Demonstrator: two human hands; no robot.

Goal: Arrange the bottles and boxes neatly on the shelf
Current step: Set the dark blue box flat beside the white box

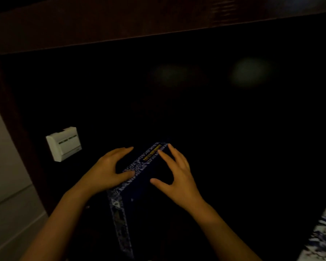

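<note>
Box (pixel 139 178), dark blue with patterned white-and-blue edging, sits low in the unlit shelf recess. Left hand (pixel 105 170) clasps its left edge, thumb on top. Right hand (pixel 177 176) rests spread across the top, probably steadying it for squaring up.

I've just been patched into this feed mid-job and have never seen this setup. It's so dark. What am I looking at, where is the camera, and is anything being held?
There is no machine here. One camera on a person's head looks forward and down. The left hand and right hand are bare, fingers spread, on either side of a dark blue patterned box. The thumbs touch it; a firm grip isn't clear. Beyond is a dark shelf recess with a wooden frame; its contents are too dim to see. A white switch box is mounted at the left.
</note>
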